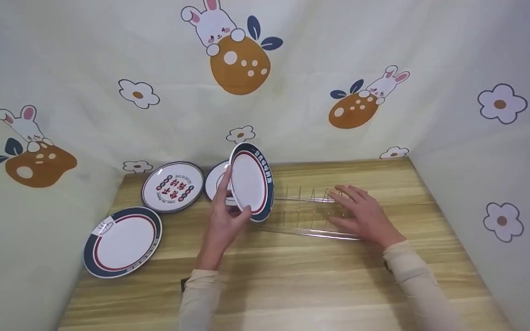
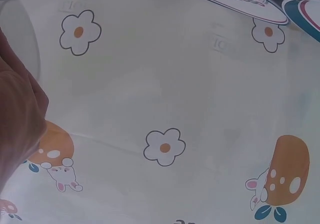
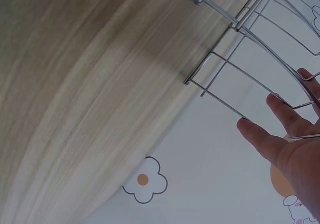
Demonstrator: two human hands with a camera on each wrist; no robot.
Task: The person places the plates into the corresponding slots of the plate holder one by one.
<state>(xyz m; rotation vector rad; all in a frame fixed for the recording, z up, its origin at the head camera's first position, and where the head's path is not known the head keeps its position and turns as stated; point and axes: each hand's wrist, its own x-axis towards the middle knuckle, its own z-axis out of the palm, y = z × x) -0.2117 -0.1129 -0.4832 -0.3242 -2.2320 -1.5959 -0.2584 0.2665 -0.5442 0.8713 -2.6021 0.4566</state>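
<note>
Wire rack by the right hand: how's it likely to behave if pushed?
The wire rack is probably light for its size: thin wires, mostly gaps. It looks likely stiff, given the straight metal rails. On that smooth-looking wood-grain tabletop, it may slide rather than stay put.

Rack right of the plates

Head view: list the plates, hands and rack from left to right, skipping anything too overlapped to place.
Wide-rimmed plate lying flat → plate with red lettering → left hand → tilted plate that it holds → wire rack → right hand at the rack's right end.
</note>
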